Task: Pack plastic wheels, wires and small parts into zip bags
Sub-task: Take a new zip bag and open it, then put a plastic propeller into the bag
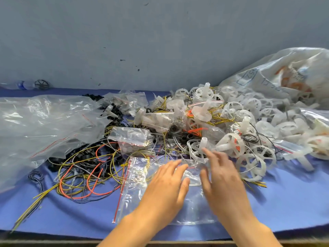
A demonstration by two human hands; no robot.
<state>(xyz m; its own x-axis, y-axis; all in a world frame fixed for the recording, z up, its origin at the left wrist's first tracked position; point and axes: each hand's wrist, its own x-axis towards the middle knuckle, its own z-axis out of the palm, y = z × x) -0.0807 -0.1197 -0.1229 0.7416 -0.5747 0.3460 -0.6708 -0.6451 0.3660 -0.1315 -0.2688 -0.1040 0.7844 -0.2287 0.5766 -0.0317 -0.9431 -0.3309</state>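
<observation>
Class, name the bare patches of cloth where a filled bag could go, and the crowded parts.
Bare blue cloth: front right, below the white plastic wheels, beside the right hand; front left, between the yellow wire ends and the clear zip bag. Middle crowded.

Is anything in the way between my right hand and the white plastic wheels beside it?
Nothing visible blocks it. The right hand is over the zip bag, reaching almost to the nearest white wheel. Thin wires lie tangled around that wheel's base, so they may come along.
</observation>
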